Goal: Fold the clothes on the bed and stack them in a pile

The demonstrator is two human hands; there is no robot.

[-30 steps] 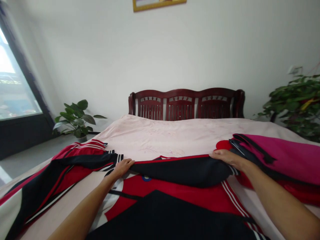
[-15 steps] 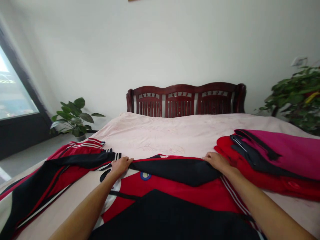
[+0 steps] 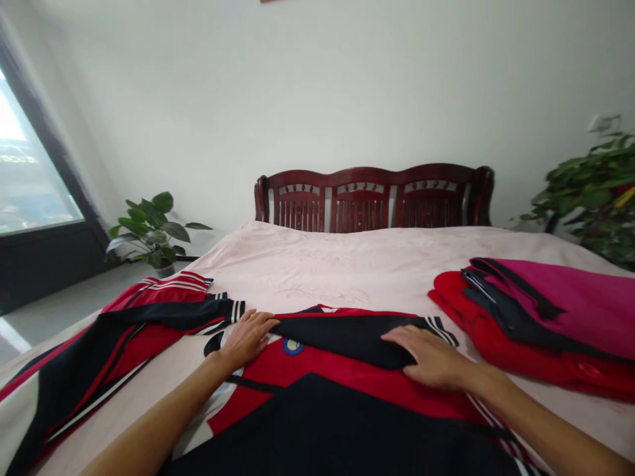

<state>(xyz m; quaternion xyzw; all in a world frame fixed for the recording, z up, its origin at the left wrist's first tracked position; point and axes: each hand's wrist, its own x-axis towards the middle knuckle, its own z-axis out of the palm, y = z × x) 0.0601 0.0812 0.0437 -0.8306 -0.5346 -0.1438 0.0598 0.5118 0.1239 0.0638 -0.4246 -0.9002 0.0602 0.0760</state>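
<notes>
Red-and-navy jacket point(image 3: 342, 370) lying directly beneath our fingers, our left hand point(image 3: 248, 338) resting flat with fingers extended at its upper left, our right hand point(image 3: 432, 357) with thumb and fingers spread across its folded sleeve point(image 3: 337, 334), pink bedsheet point(image 3: 317, 264) underneath, folded clothes point(image 3: 570, 307) stacked rightward.

Observed plain pale wall point(image 3: 372, 86) behind dark-red slatted wooden furniture point(image 3: 360, 178). Noted dark-framed glazing point(image 3: 30, 178) at left, daylight streak point(image 3: 14, 335) on grey floor point(image 3: 54, 304), wall socket point(image 3: 602, 123) at right.
</notes>
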